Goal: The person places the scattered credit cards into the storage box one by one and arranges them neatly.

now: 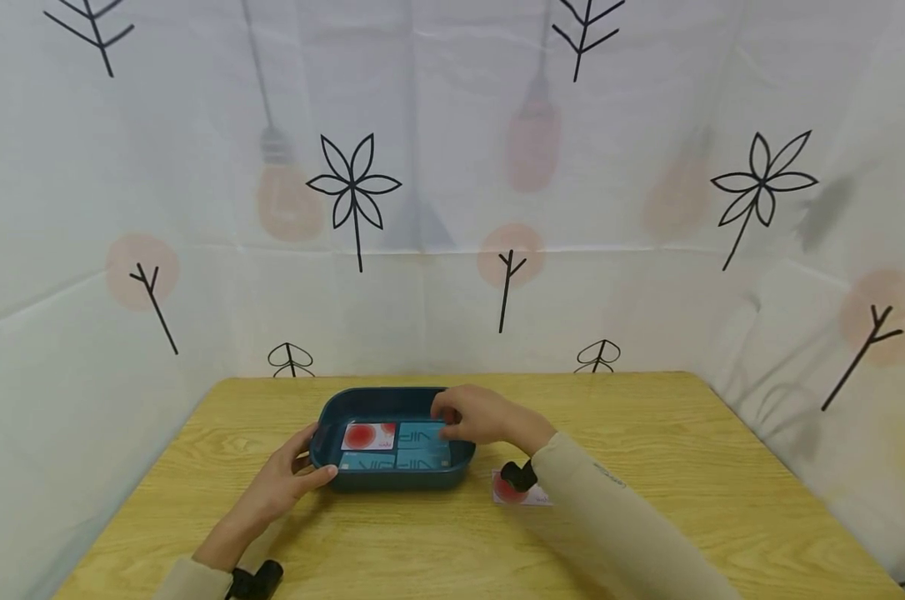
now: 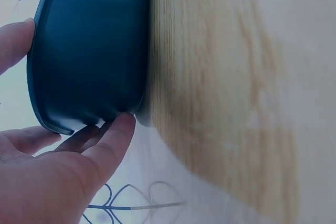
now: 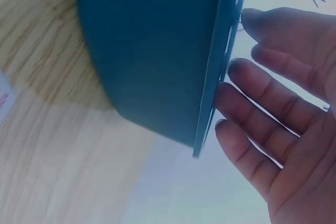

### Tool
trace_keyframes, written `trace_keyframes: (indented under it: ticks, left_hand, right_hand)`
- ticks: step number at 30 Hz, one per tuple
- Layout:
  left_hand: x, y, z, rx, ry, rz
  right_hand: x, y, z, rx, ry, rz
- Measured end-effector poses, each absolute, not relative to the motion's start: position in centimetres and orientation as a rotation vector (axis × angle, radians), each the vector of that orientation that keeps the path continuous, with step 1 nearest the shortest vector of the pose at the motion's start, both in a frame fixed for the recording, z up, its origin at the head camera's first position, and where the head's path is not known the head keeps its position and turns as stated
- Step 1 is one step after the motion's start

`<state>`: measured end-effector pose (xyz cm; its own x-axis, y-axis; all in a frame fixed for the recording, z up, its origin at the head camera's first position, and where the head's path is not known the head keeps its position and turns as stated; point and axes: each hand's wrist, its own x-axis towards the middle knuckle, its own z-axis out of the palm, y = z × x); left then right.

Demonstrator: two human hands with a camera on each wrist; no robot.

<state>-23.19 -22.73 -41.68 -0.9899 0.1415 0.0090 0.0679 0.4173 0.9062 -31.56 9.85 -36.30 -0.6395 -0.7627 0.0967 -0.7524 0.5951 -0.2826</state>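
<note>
A dark teal tray (image 1: 392, 480) with rounded corners stands on the table. My left hand (image 1: 282, 477) grips its left end, thumb at the front rim and fingers round the side; the left wrist view shows the fingers against the tray wall (image 2: 94, 51). Flat inside lie a white card with red circles (image 1: 367, 436) and several blue cards (image 1: 422, 459) with dark lettering. Over the tray's right end is my right hand (image 1: 481, 414), its fingertips reaching above a blue card. In the right wrist view its loosely bent fingers (image 3: 262, 129) are beside the rim, with nothing visible between them.
Another red and white card (image 1: 509, 490) lies on the wooden table (image 1: 407, 550), right of the tray and partly hidden by the right wrist camera (image 1: 518, 476). A white patterned cloth (image 1: 437, 317) hangs behind the table and along both sides.
</note>
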Motion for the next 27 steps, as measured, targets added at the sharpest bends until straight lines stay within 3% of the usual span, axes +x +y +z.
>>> trace_keyframes:
  ticks: [27]
  left_hand:
    - [-23.2,-22.7,-41.8,0.192,2.576,1.663]
  right_hand:
    - [-27.8,18.5,-38.3,-1.168,2.963,-0.644]
